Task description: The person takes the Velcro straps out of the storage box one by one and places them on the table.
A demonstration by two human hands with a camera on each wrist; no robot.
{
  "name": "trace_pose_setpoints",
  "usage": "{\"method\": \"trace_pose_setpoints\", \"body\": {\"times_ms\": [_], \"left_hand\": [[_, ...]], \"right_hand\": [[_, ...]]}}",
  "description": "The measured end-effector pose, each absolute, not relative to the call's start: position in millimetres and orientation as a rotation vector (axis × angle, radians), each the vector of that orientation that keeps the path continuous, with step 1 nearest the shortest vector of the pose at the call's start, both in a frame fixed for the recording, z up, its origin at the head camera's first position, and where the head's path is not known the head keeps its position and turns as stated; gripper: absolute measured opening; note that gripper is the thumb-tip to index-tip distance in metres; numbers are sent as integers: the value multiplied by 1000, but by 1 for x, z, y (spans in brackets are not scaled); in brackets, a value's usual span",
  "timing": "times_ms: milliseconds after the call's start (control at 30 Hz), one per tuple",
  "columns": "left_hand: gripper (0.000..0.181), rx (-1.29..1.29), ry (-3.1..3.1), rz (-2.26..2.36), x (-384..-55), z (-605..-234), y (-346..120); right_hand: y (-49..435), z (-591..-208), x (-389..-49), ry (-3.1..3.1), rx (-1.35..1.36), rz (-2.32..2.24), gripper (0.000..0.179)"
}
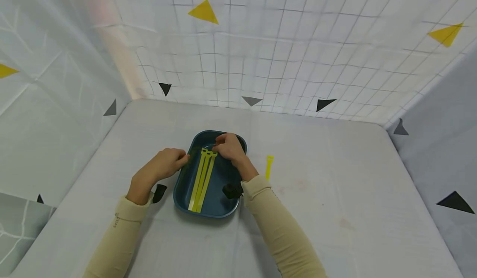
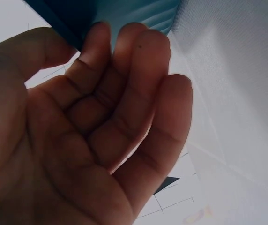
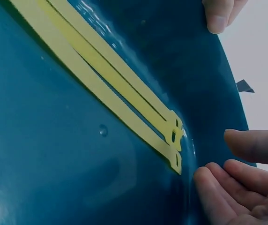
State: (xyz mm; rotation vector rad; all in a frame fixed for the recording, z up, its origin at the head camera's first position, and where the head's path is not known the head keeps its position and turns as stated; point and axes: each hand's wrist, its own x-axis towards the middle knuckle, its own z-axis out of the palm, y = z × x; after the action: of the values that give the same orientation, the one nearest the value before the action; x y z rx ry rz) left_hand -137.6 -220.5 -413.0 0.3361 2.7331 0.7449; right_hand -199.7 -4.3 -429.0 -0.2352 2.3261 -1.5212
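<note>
A dark blue rectangular tray (image 1: 218, 182) holds three yellow cable straps (image 1: 206, 182) side by side, their slotted heads at the far end. My left hand (image 1: 167, 164) grips the tray's left rim; the left wrist view shows thumb and fingers at the edge of the blue wall (image 2: 124, 14). Over the far end of the tray is my right hand (image 1: 230, 148), just beside the strap heads. In the right wrist view its thumb and loosely bent fingers (image 3: 218, 197) are apart, with nothing between them, close to the tray's end wall.
Another yellow strap (image 1: 269, 167) lies on the white-covered table right of the tray, partly behind the right sleeve (image 1: 279, 220). White sheets with grid lines (image 1: 290, 54) and coloured triangles enclose the table at the back and sides.
</note>
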Motion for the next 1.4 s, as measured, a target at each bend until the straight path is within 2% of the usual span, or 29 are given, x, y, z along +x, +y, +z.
{"method": "trace_pose_setpoints", "body": {"times_ms": [567, 800, 967, 1400], "left_hand": [[34, 329, 2728, 772, -138, -414, -219], [34, 302, 2726, 778, -139, -414, -219], [34, 293, 2726, 764, -139, -414, -220], [34, 303, 2746, 746, -138, -413, -220]], "right_hand": [[-7, -437, -200, 2366, -255, -1424, 46], [-8, -438, -198, 2371, -294, -1353, 53], [-11, -437, -199, 2422, -339, -1264, 50], [-18, -444, -201, 2468, -273, -1141, 58]]}}
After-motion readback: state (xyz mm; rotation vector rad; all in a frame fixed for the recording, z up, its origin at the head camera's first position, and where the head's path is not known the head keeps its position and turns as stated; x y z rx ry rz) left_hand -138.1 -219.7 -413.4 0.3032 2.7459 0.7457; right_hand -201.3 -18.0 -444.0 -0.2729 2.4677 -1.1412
